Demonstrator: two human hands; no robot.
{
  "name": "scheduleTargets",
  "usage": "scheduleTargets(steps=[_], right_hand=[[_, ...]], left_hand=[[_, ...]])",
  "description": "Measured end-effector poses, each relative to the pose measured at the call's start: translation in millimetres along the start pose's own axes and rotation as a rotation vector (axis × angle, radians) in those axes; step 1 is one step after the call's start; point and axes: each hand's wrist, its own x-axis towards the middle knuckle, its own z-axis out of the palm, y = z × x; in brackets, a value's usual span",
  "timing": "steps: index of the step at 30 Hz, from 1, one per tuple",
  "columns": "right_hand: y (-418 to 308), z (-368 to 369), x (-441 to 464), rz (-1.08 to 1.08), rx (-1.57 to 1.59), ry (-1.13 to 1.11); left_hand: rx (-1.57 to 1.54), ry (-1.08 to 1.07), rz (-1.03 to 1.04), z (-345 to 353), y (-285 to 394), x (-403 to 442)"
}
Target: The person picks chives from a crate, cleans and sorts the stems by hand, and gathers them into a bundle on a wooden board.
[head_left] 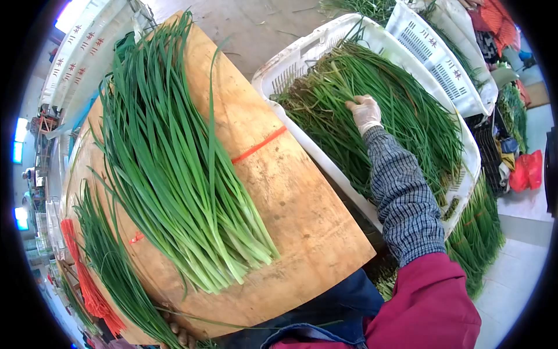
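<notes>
My right hand [365, 112], in a thin whitish glove, reaches into the white plastic basket [278, 68] and has its fingers closed on some of the garlic chives [401, 104] heaped there. At the bottom left edge of the wooden board [314, 215], my left hand [181, 335] is partly hidden, its fingers curled round the lower end of a smaller bunch of chives [113, 262]. A large loose pile of chives [168, 151] lies on the board, pale stem ends towards me.
A red band [260, 144] lies across the board. Red ties [87, 279] hang at its left edge. Another white basket [436, 58] stands at the upper right, with bundled chives [479, 238] below. A red plastic bag [526, 171] lies at far right.
</notes>
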Motion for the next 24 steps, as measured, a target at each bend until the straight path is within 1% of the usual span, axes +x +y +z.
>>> scheduleTargets(steps=[2,3,5,6,8,9,10,11,12,15,16,19,20,23,24], right_hand=[[3,-7,0,-0.085,0.118,0.078],[5,-11,2,-0.118,0.093,0.074],[7,-14,2,-0.157,0.157,0.165],[3,-18,0,-0.069,0.258,0.105],[-8,-27,-5,0.109,0.462,-0.017],[-8,-25,-5,0.051,0.402,0.023],[-6,-21,-5,-0.006,0.342,0.062],[-5,-18,-5,-0.062,0.281,0.100],[-6,-18,-5,-0.034,0.199,0.097],[-7,-20,0,0.130,0.470,-0.018],[-12,-23,-2,0.189,0.624,-0.018],[-12,-28,2,0.183,0.793,-0.055],[-11,-29,4,0.177,0.811,-0.072],[-14,-39,6,0.290,0.900,-0.170],[-13,-37,8,0.281,0.835,-0.138]], left_hand=[[0.210,0.103,0.065,-4,-1,-3],[0.422,0.162,0.121,-8,-2,-7],[0.902,0.230,0.215,-20,-2,-14],[1.078,0.238,0.248,-25,-3,-14],[1.291,0.160,0.245,-40,2,-13],[1.397,0.119,0.243,-50,5,-13],[1.488,0.092,0.292,-59,6,-12],[1.484,0.098,0.299,-65,9,-16],[1.417,0.116,0.286,-57,9,-13],[1.069,0.170,0.238,-33,5,-6],[0.922,0.169,0.213,-24,6,-4],[0.494,0.139,0.143,-1,6,5],[0.393,0.124,0.123,6,6,7],[0.199,0.079,0.087,20,6,13],[0.159,0.068,0.078,24,5,14]])
